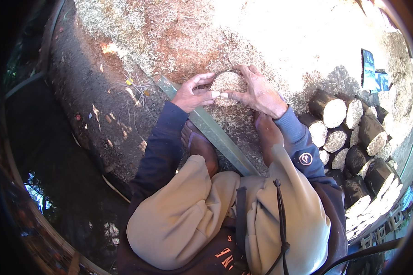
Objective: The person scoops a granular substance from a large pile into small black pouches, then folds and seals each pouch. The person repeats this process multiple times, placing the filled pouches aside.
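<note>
A round black plastic bag (229, 86), packed with pale husk-like material, is held between both hands, its filled top facing up. My left hand (195, 92) grips its left side, with the thumb over the near edge. On the right side, my right hand (260, 90) curls its fingers round the far rim, and the two thumbs almost meet at the near edge. The bag's lower part is hidden from view. Loose pale husks (179, 41) cover the ground beyond the hands.
A green metal beam (220, 134) runs diagonally between my feet. Several filled black bags (352, 137) lie piled at the right, with blue packets (373, 74) beyond them. Thin twigs (139, 91) lie left of the beam. A dark sheet (62, 165) spans the left side.
</note>
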`<state>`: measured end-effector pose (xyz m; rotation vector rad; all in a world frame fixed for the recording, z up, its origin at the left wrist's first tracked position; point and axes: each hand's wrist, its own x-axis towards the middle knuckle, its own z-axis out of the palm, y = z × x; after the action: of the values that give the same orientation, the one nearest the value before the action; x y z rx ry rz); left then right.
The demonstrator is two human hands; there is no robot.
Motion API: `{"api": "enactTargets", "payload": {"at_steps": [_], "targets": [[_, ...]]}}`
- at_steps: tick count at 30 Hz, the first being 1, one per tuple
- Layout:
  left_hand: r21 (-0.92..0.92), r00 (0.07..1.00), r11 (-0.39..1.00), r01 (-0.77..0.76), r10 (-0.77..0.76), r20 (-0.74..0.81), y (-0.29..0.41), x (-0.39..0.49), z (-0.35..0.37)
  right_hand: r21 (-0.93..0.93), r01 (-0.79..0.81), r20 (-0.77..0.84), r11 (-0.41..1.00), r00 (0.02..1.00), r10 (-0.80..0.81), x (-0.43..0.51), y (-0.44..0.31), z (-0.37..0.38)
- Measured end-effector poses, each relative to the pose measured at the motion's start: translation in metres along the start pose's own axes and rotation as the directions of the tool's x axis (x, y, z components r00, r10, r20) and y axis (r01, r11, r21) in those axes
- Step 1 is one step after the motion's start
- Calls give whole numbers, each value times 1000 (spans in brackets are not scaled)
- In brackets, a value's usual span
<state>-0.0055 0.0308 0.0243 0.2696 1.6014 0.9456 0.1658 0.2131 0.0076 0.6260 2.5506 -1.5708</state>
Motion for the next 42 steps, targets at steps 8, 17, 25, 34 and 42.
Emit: {"api": "enactTargets", "payload": {"at_steps": [8,17,25,34,42], "targets": [[-6,1000,1000,-8,8,12,-8,4,-6,18,30,7,999,1000,-30,9,1,4],[77,996,993,-86,86,5,-16,-4,2,-40,-22,11,999,1000,23,2,-6,8],[141,996,988,-71,78,-51,-18,-3,9,-123,-63,-28,990,998,60,9,-10,21],[9,999,1000,12,-11,-37,-14,0,9,53,11,-92,999,996,-7,13,12,16],[-10,1000,1000,-1,1,-20,-7,9,8,288,-198,75,937,980,184,17,16,7]]}}
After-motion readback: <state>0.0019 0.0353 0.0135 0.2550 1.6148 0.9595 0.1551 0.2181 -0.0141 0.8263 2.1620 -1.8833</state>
